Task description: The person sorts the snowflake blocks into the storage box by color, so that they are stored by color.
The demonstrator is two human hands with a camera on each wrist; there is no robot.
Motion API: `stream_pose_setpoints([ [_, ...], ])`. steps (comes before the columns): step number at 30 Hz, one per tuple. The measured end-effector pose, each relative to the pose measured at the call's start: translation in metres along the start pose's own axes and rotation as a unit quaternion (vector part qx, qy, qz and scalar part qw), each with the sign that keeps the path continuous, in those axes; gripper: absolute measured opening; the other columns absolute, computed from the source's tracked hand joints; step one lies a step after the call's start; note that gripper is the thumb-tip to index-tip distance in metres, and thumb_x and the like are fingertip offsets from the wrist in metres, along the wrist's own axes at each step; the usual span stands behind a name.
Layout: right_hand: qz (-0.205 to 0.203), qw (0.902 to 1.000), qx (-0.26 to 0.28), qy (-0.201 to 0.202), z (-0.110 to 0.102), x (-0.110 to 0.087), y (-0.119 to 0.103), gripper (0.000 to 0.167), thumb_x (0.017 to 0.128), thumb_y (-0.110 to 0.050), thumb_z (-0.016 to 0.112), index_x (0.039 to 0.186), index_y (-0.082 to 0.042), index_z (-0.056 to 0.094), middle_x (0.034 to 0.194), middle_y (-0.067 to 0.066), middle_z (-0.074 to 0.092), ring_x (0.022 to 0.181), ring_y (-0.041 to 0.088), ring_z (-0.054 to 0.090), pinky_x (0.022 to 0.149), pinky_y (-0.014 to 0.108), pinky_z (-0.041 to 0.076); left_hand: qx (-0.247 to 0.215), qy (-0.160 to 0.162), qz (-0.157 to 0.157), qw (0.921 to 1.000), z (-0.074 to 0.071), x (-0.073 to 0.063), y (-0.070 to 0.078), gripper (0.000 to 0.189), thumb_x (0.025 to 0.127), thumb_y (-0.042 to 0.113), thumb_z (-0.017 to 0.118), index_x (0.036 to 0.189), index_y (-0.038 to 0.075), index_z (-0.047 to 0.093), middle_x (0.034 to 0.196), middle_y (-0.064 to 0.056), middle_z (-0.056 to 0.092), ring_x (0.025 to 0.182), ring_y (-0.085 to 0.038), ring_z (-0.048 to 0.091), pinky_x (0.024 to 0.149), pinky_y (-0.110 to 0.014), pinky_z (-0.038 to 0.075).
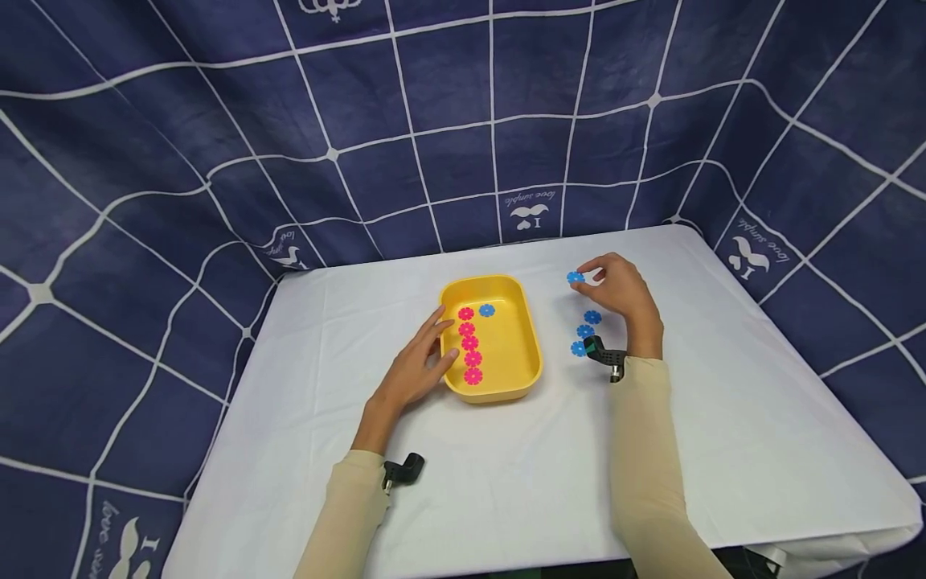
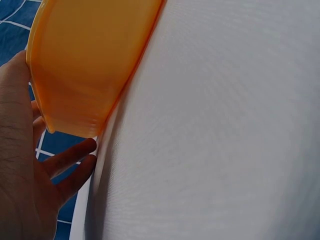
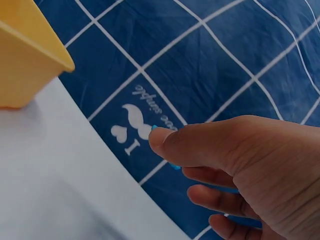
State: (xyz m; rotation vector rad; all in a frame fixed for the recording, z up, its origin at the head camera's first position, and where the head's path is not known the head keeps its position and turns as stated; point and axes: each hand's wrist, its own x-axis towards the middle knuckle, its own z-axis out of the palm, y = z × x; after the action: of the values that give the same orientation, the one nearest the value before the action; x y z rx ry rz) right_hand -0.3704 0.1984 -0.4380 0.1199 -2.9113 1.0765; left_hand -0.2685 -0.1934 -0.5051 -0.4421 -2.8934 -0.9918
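Observation:
My right hand (image 1: 618, 288) pinches a blue flower-shaped piece (image 1: 575, 277) between thumb and fingertips, right of the yellow tray (image 1: 517, 354). In the right wrist view only slivers of that piece's blue edge (image 3: 175, 166) show past the thumb. My left hand (image 1: 415, 366) rests along the tray's left rim, fingers spread and fairly straight, with the thumb tip over the edge. Inside the tray, a column of several pink flower pieces (image 1: 470, 343) runs down the left side. One blue flower piece (image 1: 487, 310) lies beside the top pink one.
Several more blue flower pieces (image 1: 585, 330) lie on the white tablecloth (image 1: 506, 482) below my right hand, close to the black wrist camera (image 1: 604, 352). Behind the table hangs a dark blue curtain (image 1: 448, 153) with white lines.

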Motion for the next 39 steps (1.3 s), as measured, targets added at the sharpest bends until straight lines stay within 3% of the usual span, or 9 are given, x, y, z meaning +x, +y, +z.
stream_pose_setpoints([
  [9, -0.049, 0.9986, -0.016, -0.005, 0.018, 0.006, -0.040, 0.041, 0.095, -0.031, 0.083, 0.128, -0.007, 0.078, 0.141, 0.018, 0.062, 0.113, 0.037, 0.060, 0.090, 0.053, 0.058, -0.005, -0.002, 0.005, 1.0000, -0.001, -0.001, -0.001, 0.063, 0.107, 0.054, 0.060, 0.164, 0.033, 0.044, 0.176, 0.030, 0.010, 0.147, -0.019, 0.053, 0.123, -0.049, 0.042],
  [21, -0.121, 0.9920, -0.029, -0.022, 0.047, 0.006, -0.082, 0.038, 0.094, -0.030, 0.084, 0.126, -0.010, 0.079, 0.129, 0.011, 0.067, 0.107, 0.030, 0.062, 0.088, 0.049, 0.057, -0.015, 0.002, 0.009, 0.9998, 0.000, -0.001, -0.001, 0.064, 0.106, 0.049, 0.063, 0.164, 0.031, 0.044, 0.176, 0.030, 0.010, 0.144, -0.019, 0.058, 0.119, -0.045, 0.047],
  [30, -0.149, 0.9868, -0.037, -0.051, 0.066, 0.006, -0.100, 0.038, 0.095, -0.030, 0.084, 0.127, -0.011, 0.079, 0.136, 0.009, 0.066, 0.112, 0.029, 0.067, 0.092, 0.049, 0.060, -0.012, -0.002, 0.013, 0.9998, 0.000, -0.002, -0.001, 0.064, 0.107, 0.053, 0.059, 0.164, 0.030, 0.044, 0.177, 0.027, 0.010, 0.152, -0.018, 0.048, 0.123, -0.046, 0.042],
  [39, -0.150, 0.9848, -0.049, -0.072, 0.083, 0.008, -0.108, 0.039, 0.093, -0.029, 0.086, 0.126, -0.009, 0.078, 0.133, 0.010, 0.067, 0.113, 0.030, 0.067, 0.099, 0.051, 0.060, -0.014, -0.001, 0.004, 0.9999, 0.000, -0.002, 0.000, 0.062, 0.107, 0.050, 0.061, 0.164, 0.032, 0.045, 0.176, 0.028, 0.011, 0.147, -0.020, 0.054, 0.121, -0.050, 0.045],
])
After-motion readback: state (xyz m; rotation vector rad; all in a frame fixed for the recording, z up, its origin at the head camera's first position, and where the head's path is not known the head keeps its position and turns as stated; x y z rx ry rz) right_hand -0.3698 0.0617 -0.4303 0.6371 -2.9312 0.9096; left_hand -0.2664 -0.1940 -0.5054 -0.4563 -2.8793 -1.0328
